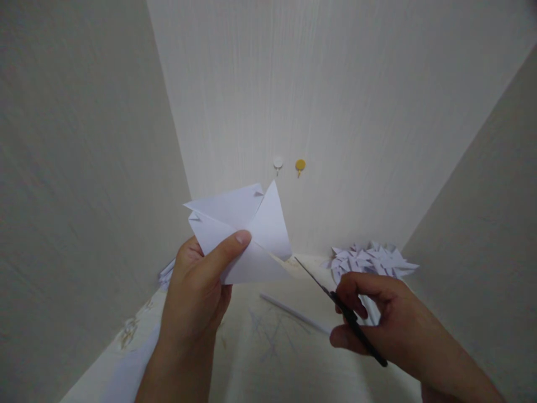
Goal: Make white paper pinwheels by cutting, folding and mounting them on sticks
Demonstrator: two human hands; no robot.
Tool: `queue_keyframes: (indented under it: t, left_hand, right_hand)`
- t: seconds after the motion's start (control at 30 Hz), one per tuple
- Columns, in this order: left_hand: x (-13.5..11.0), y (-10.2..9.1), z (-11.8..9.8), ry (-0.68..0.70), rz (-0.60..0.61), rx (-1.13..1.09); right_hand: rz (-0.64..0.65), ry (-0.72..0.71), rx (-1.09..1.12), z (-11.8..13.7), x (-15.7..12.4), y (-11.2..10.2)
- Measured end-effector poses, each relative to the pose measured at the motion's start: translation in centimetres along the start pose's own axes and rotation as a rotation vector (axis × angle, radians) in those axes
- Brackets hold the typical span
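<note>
My left hand (201, 280) pinches a white sheet of paper (268, 224), its thumb pressed near the middle. Slits run from the paper's corners in toward the centre, and small folds show along its edges. In my right hand (377, 319) is a pair of scissors (327, 291) with dark handles, its fingers around them. The blades look closed, and their tip points up and left, just off the paper's lower right corner.
A pile of folded white paper pinwheel shapes (369, 260) lies behind my right hand. A thin white stick (293, 312) rests on the tabletop (251, 369). More white paper (166, 274) is at the left wall. A white hook (277, 163) and a yellow hook (300, 165) are on the back wall.
</note>
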State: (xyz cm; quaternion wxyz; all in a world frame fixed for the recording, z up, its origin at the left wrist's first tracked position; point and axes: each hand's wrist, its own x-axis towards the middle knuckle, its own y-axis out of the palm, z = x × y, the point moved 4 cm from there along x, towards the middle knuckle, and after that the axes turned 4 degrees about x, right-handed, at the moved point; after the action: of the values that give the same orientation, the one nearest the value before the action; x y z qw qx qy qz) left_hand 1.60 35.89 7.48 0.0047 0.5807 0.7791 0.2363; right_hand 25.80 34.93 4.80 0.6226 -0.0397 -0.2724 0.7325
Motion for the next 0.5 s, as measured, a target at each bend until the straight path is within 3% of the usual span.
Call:
queue_keyframes:
  t: [0.2,0.5]
  left_hand:
    - [-0.3,0.0,-0.1,0.002,0.000,-0.009]
    - [-0.6,0.1,-0.3,-0.026,-0.018,-0.011]
  right_hand:
    - [-0.021,-0.067,-0.063,1.0,-0.1,-0.2]
    - [-0.003,-0.027,-0.026,1.2,-0.2,0.0]
